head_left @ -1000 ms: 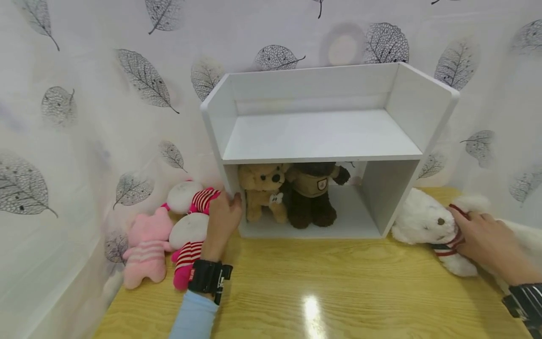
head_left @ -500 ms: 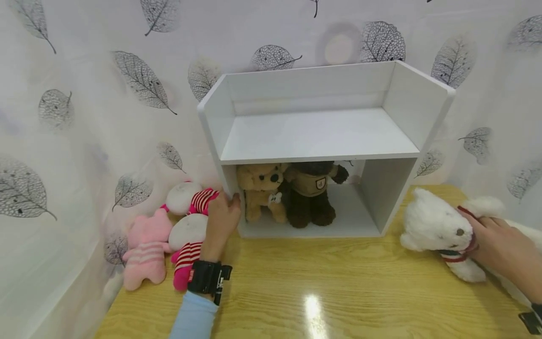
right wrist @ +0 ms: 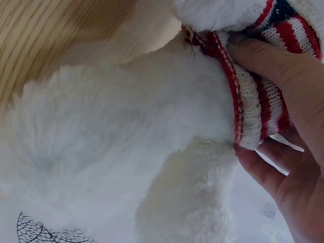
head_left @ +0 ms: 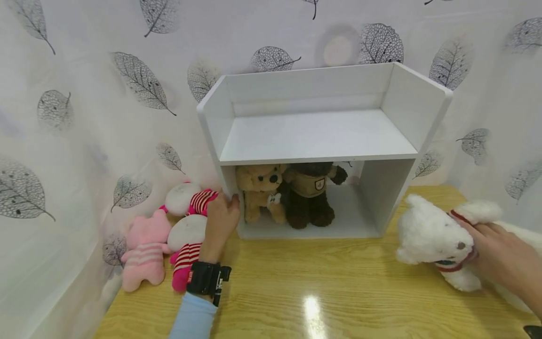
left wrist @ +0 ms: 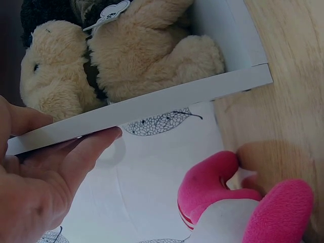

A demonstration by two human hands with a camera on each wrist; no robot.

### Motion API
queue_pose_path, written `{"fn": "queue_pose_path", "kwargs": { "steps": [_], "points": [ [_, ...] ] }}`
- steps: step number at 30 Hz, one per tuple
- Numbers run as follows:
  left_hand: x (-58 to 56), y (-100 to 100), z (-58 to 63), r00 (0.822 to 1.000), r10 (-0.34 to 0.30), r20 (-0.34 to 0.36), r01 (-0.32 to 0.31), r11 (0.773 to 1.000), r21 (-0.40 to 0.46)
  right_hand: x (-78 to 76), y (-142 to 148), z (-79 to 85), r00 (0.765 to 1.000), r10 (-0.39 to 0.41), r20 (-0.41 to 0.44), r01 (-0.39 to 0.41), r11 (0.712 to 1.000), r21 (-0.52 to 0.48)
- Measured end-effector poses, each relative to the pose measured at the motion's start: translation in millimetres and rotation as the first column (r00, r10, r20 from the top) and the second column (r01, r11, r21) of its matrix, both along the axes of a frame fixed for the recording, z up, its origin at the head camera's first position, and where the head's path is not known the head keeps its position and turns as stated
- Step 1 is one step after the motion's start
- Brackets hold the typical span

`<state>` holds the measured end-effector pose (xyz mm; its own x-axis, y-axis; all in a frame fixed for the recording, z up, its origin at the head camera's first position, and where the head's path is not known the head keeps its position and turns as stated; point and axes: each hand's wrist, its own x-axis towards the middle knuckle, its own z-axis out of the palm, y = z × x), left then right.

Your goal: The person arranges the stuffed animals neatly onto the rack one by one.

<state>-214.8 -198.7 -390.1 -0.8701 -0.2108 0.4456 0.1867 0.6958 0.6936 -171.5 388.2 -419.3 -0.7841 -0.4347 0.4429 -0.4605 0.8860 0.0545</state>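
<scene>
My left hand (head_left: 222,217) pinches the left side panel of a white shelf (head_left: 322,134), thumb on the inner face and fingers along the outer face, as the left wrist view shows. Inside the lower compartment, beside that panel, sits a tan plush dog (head_left: 262,193) with a white tag. A dark brown plush toy (head_left: 311,197) in a khaki top sits next to it, its head partly hidden by the upper board. At the far right my right hand (head_left: 501,256) grips a white teddy bear (head_left: 434,233) round its red, white and navy striped knit sweater (right wrist: 250,101).
Left of the shelf lie a pink plush toy (head_left: 146,249) and two magenta dolls with striped clothes, the nearer doll (head_left: 188,254) partly behind my left arm. A wooden table (head_left: 305,282) bears everything. A leaf-patterned curtain (head_left: 106,103) hangs behind.
My right hand has shifted the white bear's head rightward, away from the shelf's side, and turned it slightly. The left hand has kept its place on the panel.
</scene>
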Motion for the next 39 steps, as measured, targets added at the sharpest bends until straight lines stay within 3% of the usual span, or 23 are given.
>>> {"fn": "queue_pose_path", "kwargs": {
  "steps": [5, 21, 26, 29, 33, 36, 39],
  "points": [
    [0.9, -0.8, 0.1, 1.0, -0.001, 0.004, 0.001, 1.0, 0.0, 6.9, -15.6, 3.5, 0.993, 0.073, -0.097, -0.076, 0.997, -0.033],
    [2.4, -1.3, -1.7, 1.0, -0.008, 0.006, 0.008, 1.0, -0.001, 27.9, -53.6, 14.5, 1.0, -0.02, 0.009, 0.021, 0.997, -0.074],
    [2.1, -1.6, -2.3, 1.0, -0.015, 0.013, 0.015, 1.0, 0.005, 29.3, -67.1, 17.2, 0.99, 0.058, -0.127, -0.07, 0.994, -0.09],
    [1.8, -1.5, -2.0, 1.0, -0.009, 0.013, 0.009, 1.0, -0.001, 31.3, -75.5, 18.7, 0.986, 0.072, -0.153, -0.089, 0.99, -0.113],
    [0.4, -1.6, -2.7, 1.0, 0.002, 0.002, -0.002, 1.0, -0.012, 34.8, -86.3, 24.6, 1.0, 0.025, -0.012, -0.027, 0.981, -0.19],
    [0.2, -1.8, -3.4, 1.0, -0.003, -0.007, 0.003, 1.0, -0.009, 35.9, -96.5, 28.4, 0.995, 0.003, 0.097, 0.022, 0.968, -0.249],
    [0.5, -1.9, -3.7, 1.0, -0.01, -0.004, 0.01, 1.0, -0.002, 35.7, -108.0, 29.3, 0.991, 0.018, 0.135, 0.022, 0.956, -0.292]
  ]
}}
